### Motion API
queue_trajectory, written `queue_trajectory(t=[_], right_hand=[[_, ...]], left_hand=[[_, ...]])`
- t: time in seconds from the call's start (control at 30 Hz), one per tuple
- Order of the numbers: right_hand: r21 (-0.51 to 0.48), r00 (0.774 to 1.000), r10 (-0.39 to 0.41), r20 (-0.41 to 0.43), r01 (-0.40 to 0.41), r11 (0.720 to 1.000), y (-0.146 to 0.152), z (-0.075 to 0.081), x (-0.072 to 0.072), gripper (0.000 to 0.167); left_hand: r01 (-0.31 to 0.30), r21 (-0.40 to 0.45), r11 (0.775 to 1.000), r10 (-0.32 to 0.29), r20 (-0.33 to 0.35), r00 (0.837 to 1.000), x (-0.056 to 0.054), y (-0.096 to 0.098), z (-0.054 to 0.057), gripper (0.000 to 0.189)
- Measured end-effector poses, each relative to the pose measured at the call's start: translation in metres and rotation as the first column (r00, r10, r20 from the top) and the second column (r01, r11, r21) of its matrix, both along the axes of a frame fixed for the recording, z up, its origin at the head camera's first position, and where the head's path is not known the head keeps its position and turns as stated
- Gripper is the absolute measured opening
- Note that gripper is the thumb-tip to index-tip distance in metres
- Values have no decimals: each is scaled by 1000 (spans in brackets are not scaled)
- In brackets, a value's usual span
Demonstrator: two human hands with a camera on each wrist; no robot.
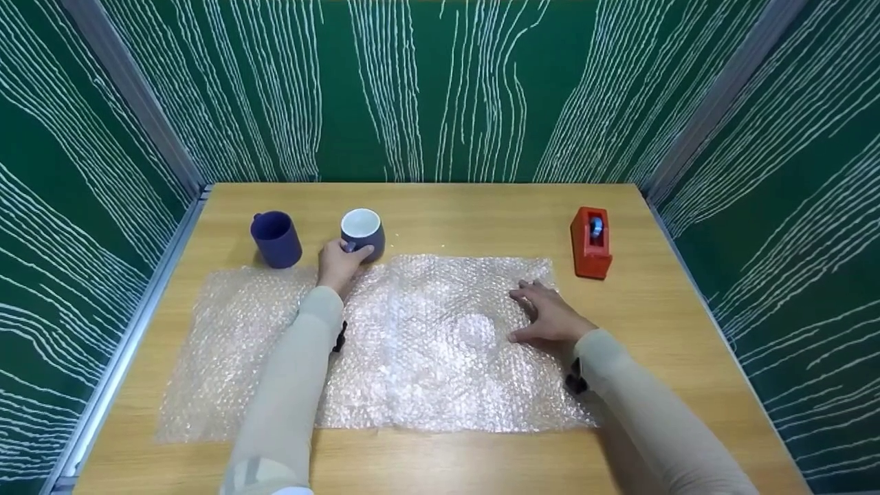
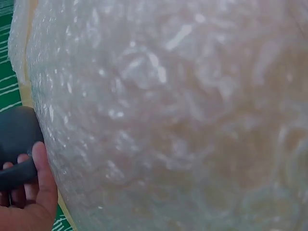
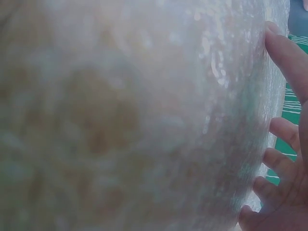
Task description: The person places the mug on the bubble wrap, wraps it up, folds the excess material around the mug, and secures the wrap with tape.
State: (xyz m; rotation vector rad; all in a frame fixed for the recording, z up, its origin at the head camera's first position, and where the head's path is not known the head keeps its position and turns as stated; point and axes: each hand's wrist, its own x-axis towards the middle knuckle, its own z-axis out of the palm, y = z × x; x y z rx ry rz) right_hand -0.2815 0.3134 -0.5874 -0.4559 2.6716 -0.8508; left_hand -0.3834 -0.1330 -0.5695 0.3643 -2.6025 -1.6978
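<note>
A dark blue-grey mug with a white inside (image 1: 371, 242) stands upright at the back edge of the bubble wrap (image 1: 440, 350). My left hand (image 1: 338, 267) grips it by the handle (image 2: 19, 174), fingers curled through and thumb on top. Spread over the right part of the bubble wrap is my right hand (image 1: 550, 317), its fingers parted and slightly bent, holding nothing. In the right wrist view its fingertips (image 3: 272, 156) are at the bubble wrap's surface; whether they press on it I cannot tell.
A second, darker purple-blue mug (image 1: 278, 242) stands at the back left of the wooden table (image 1: 481, 216). A red tape dispenser (image 1: 591, 254) with a blue roll sits at the back right. Green walls with white lines (image 1: 474, 89) enclose the table's back and sides.
</note>
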Motion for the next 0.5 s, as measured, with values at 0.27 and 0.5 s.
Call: queue_trajectory(t=[0.27,0.5], right_hand=[[4,1000,0,-15,0,1000,0,0,1,98],[-16,1000,1,-26,-1,1000,0,-2,0,98]], left_hand=[[-56,-24,998,56,31,998,-5,2,7,70],[-28,-56,998,27,-14,1000,-9,0,6,89]])
